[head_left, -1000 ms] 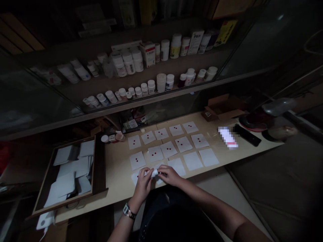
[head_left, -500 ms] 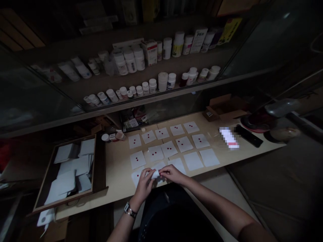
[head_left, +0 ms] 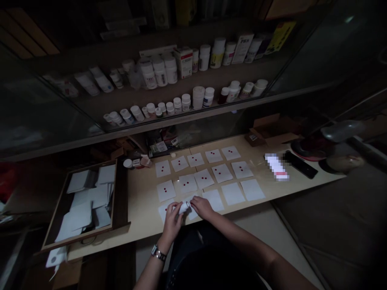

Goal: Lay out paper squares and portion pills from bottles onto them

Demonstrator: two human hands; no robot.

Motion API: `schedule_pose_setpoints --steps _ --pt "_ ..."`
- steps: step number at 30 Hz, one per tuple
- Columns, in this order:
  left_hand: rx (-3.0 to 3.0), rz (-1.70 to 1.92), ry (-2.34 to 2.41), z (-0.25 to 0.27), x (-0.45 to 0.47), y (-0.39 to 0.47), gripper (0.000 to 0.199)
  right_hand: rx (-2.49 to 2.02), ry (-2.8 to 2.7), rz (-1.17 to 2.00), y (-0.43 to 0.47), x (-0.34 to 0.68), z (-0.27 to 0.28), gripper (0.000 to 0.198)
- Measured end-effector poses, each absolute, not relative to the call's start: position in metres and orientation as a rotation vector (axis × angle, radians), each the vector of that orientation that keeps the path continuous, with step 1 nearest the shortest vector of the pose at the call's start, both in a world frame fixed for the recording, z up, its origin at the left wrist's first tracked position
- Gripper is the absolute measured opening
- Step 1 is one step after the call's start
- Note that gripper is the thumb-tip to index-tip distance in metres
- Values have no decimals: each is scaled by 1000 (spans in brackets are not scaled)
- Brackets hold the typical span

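Observation:
My left hand (head_left: 173, 219) is closed round a small white pill bottle (head_left: 184, 207), tilted on its side with its open mouth facing right. Close by that mouth, my right hand (head_left: 202, 207) has its fingertips pinched together; whatever they hold is too small to make out. Under both hands lies a white paper square, partly hidden. Around it, paper squares are laid in rows on the table, many bearing two red pills, such as this paper square (head_left: 208, 173). In the front row, the right-hand paper squares (head_left: 233, 198) show no pills.
To the left, an open drawer (head_left: 113, 201) holds stacks of white paper. Medicine bottles (head_left: 198, 98) line the shelves behind glass. A phone (head_left: 302, 165), a blurred-out bright patch and a cardboard box (head_left: 266, 137) are on the right. A white bottle (head_left: 128, 163) stands beside the drawer.
My right hand has drawn slightly away from the bottle, so its open mouth now shows. The left hand keeps its hold. The whole view has shifted a little.

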State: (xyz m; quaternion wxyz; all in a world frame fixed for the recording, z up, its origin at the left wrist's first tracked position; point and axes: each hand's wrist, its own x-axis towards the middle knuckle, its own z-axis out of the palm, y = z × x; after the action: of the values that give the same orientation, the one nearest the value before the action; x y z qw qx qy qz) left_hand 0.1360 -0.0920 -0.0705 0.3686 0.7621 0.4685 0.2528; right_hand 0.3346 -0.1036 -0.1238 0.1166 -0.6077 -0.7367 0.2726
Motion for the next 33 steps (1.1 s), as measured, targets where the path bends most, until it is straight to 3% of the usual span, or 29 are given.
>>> schedule_pose_setpoints --steps 15,26,29,33 --pt "2012 677 1233 -75 127 -91 39 -1619 -2356 549 -135 344 -115 28" --pt "2077 620 1116 -75 138 -89 41 -1705 -2359 550 -151 332 -112 31" --pt "2113 608 1073 -76 139 -86 42 -1674 -2181 549 -150 334 -101 31" --pt "2171 604 975 -80 145 -84 44 -1719 -1522 709 -138 335 -95 30"
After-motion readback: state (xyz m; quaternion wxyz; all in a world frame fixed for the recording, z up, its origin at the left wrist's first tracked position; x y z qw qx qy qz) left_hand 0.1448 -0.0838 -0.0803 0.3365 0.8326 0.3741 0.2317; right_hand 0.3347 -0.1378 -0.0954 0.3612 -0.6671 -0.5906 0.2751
